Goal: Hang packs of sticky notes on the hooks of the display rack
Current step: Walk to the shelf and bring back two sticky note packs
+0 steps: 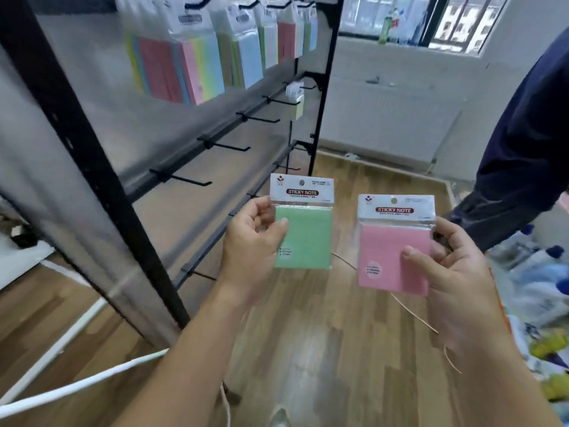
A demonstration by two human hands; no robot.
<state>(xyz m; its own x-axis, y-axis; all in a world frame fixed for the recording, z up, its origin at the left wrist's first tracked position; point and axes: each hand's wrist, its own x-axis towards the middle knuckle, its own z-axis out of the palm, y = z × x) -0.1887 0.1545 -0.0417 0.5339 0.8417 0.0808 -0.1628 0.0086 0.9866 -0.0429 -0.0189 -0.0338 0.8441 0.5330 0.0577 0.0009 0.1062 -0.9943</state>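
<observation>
Left hand pinches a green pack and right hand a pink pack, both held right of the display rack, each header hole apparently next to be threaded onto a bare hook.

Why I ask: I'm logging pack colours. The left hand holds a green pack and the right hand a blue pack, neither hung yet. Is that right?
Not quite: in the head view the right hand holds a pink pack, not a blue one. The left hand does hold a green pack, and neither is hung on the display rack yet.
</observation>
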